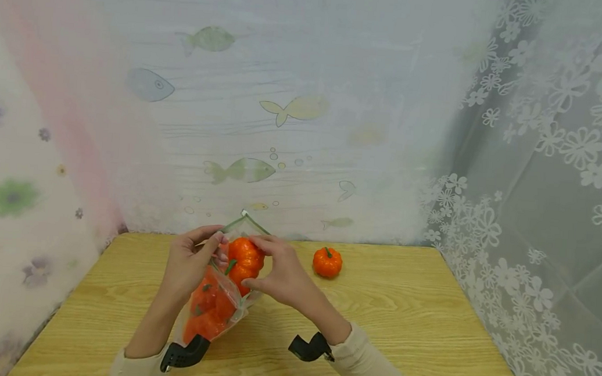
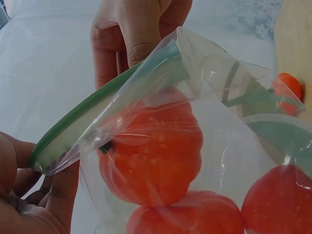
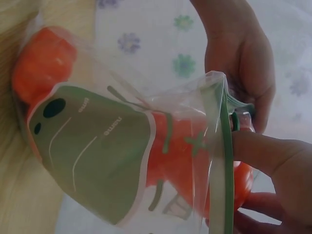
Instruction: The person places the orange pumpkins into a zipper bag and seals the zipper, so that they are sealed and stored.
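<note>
A clear zip bag [image 1: 236, 293] with a green seal strip hangs between the two hands, its mouth spread apart. The left hand [image 1: 191, 256] pinches one side of the bag's rim; in the left wrist view its fingers [image 2: 61, 195] are at the end of the green strip. With thumb and fingers the right hand [image 1: 287, 274] grips an orange toy pumpkin [image 1: 248, 257] with a green stem at the mouth. That pumpkin [image 3: 243, 183] is partly inside the bag in the right wrist view. Several more orange pumpkins [image 2: 187, 214] lie lower in the bag.
One small orange pumpkin [image 1: 327, 262] sits on the wooden table [image 1: 402, 311], right of the right hand. Fish-printed curtains [image 1: 286, 105] hang behind the table, and a sheer curtain with white flowers [image 1: 554, 240] hangs along the right. Black wrist mounts [image 1: 184, 352] are on both wrists.
</note>
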Available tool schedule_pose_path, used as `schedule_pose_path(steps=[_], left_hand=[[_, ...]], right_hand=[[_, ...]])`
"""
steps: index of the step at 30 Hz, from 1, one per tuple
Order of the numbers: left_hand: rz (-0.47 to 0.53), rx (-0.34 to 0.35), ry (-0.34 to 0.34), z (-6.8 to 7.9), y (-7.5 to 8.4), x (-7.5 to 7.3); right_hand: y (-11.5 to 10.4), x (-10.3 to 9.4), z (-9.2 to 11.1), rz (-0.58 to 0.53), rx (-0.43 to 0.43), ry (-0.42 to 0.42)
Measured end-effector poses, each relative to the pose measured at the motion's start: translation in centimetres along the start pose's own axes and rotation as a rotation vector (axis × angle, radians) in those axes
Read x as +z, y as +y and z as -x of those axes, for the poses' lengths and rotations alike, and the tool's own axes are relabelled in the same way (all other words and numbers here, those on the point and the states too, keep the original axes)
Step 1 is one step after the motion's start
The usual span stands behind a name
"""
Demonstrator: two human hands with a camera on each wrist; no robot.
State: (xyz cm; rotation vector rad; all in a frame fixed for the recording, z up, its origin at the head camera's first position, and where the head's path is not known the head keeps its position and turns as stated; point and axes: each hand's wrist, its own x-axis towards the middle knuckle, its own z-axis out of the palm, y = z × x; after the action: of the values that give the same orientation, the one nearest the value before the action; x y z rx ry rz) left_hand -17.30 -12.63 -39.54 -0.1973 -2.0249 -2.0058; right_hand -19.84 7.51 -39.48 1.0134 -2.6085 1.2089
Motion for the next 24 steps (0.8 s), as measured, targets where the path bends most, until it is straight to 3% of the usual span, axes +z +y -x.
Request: schedule_pose_path(steps=[11,24], left_hand=[[-0.012,0.021,-0.011,0.03,0.14,-0.63],[-0.025,0.023,-0.062,0.08,0.23,0.07]], right_hand=[[0.14,0.11,-0.28,0.056,0.037,-0.064],[0.15,0.41,-0.25,0.111,0.069,-0.113]])
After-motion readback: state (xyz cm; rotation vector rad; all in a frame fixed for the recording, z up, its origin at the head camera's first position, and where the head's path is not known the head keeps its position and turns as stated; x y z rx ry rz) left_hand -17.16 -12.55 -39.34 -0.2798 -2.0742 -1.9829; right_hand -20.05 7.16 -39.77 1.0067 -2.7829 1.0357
